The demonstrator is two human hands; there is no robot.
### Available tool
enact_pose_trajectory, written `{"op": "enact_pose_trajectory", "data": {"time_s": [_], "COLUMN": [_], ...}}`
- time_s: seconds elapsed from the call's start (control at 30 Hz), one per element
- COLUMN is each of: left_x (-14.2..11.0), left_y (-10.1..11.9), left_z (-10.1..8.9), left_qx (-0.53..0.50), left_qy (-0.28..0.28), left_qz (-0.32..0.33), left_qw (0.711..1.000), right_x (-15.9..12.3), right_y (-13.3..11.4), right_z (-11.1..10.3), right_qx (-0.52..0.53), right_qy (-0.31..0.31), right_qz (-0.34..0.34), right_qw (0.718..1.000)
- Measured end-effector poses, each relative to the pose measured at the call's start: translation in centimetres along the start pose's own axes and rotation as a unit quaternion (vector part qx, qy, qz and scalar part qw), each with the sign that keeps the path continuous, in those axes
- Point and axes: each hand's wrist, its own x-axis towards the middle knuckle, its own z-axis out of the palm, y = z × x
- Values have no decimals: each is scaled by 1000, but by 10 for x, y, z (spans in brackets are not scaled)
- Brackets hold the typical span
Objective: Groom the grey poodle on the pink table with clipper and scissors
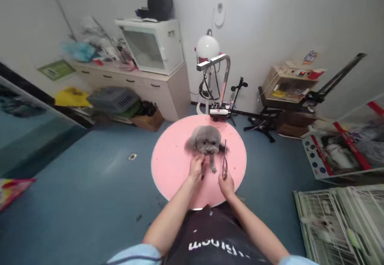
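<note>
A grey curly-coated dog is on the round pink grooming table, facing me, with one foreleg stretched towards me. My left hand is closed at the dog's front, just below its muzzle. Whether the fingers grip chin hair or the other foreleg, I cannot tell. My right hand is wrapped round the handles of a pair of scissors. Their long blades point up and away, beside the dog and apart from its head.
A metal grooming arm rises behind the table, with a white clipper-like tool at its foot. Drawers and a white cabinet stand back left. A wire cage with a white animal is at right.
</note>
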Motion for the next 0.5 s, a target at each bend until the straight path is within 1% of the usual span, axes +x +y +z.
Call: {"op": "enact_pose_trajectory", "data": {"time_s": [0.1, 0.2, 0.3, 0.37, 0.43, 0.5], "left_x": [6, 6, 5, 8, 17, 27], "left_y": [-4, -15, -28, -34, -39, -40], "left_z": [9, 14, 14, 18, 28, 41], "left_qx": [-21, -46, -64, -72, -90, -125], "left_qy": [-13, -32, -55, -66, -76, -90], "left_qz": [-21, -64, -137, -193, -229, -237], "left_qw": [999, 996, 987, 976, 966, 959], "right_x": [-9, -8, -3, -2, -3, -4], "right_y": [5, 8, 13, 17, 21, 20], "right_z": [-4, -9, -19, -29, -38, -43], "right_qx": [29, 69, 81, 90, 96, 101], "right_qy": [51, 104, 145, 169, 190, 203], "right_qz": [25, 35, 40, 50, 54, 43], "right_qw": [998, 992, 985, 980, 976, 973]}}
